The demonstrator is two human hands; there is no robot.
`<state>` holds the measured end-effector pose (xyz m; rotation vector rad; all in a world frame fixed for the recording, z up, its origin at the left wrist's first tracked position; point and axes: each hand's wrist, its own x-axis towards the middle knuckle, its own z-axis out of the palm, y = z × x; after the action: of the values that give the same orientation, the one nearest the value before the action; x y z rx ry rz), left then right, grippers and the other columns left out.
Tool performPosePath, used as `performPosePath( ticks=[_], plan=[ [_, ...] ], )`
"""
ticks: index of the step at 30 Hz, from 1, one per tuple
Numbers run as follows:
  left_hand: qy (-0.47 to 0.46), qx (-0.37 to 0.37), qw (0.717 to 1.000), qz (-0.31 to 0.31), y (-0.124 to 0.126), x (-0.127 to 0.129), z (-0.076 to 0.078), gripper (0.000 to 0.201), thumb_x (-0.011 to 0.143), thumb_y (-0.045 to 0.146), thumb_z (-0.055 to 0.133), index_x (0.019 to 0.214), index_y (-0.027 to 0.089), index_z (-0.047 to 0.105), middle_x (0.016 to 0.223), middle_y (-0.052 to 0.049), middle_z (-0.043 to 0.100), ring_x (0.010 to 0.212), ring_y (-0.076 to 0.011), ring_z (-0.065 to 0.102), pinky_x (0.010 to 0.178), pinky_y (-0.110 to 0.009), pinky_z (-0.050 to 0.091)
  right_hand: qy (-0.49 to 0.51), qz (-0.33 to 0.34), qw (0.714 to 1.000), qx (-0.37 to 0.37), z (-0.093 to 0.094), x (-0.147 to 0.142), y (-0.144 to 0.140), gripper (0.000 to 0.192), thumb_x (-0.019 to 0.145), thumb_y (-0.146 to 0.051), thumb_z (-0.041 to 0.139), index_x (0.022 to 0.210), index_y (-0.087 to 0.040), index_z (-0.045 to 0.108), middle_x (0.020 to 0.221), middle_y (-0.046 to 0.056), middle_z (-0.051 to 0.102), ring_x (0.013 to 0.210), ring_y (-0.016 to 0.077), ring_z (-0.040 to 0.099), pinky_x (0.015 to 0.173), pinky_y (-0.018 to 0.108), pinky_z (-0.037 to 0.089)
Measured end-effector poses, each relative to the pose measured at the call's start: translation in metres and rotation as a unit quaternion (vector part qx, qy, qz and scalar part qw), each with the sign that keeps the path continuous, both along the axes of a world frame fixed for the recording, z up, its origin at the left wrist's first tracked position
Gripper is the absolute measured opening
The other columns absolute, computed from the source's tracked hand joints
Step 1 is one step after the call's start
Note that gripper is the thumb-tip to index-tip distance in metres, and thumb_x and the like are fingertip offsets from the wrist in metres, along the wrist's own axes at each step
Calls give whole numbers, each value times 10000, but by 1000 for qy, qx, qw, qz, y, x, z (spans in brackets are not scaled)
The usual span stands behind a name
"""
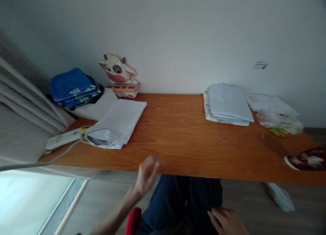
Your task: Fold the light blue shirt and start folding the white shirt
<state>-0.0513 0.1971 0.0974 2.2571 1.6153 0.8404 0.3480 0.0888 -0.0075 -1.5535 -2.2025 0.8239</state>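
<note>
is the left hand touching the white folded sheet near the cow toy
Apart: the head view shows bare wooden tabletop between the blurred left hand and the near edge of the white folded sheet.

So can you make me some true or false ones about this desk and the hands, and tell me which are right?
1. The cow toy stands at the back of the desk. True.
2. The blue fabric pile is right of the cow toy. False: it is to the left.
3. The left hand is near the desk's front edge. True.
4. The right hand is touching the cow toy. False: it is low down by the dark trousers.
5. The white folded stack is left of the clear plastic bag. True.
</note>
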Motion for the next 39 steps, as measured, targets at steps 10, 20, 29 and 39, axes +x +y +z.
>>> performPosePath(
  ticks=[10, 20, 29, 39],
  plan=[
    [193, -70, 916, 344, 115, -163, -15, 547, 1100, 355, 335, 1517, 59, 527, 1602, -236, 561, 1468, -422, 498, 1212, -604, 368, 1, 192, 975, 110, 4, -100, -5, 220, 1048, -248, 582, 837, -250, 645, 787, -5, 766, 724, 205, 767, 687, 319, 464],
    [75, -14, 994, 84, 56, -47, -37, 496, 1130, 359, 384, 1577, 263, 575, 1605, -95, 615, 1552, -324, 501, 1290, -562, 392, 107, 102, 987, 57, 20, -104, -6, 361, 1125, -306, 476, 815, -244, 651, 735, -9, 709, 707, 164, 711, 718, 288, 476],
    [-92, -11, 994, 50, 99, -28, -6, 390, 1073, 462, 572, 1371, 253, 712, 1503, -101, 688, 1448, -293, 602, 1268, -493, 446, 157, -225, 942, 192, 61, -24, 98, 247, 1063, -441, 609, 1155, -244, 726, 1046, 73, 788, 867, 229, 734, 807, 348, 571],
    [47, -59, 980, 185, 168, -12, -23, 360, 986, 535, 685, 1178, 230, 699, 1181, -146, 762, 1154, -348, 697, 1010, -462, 527, -60, -153, 977, 133, 63, -27, 257, 719, 977, -573, 641, 1531, -129, 529, 1333, 219, 643, 1189, 381, 660, 1042, 520, 538]
  ],
)
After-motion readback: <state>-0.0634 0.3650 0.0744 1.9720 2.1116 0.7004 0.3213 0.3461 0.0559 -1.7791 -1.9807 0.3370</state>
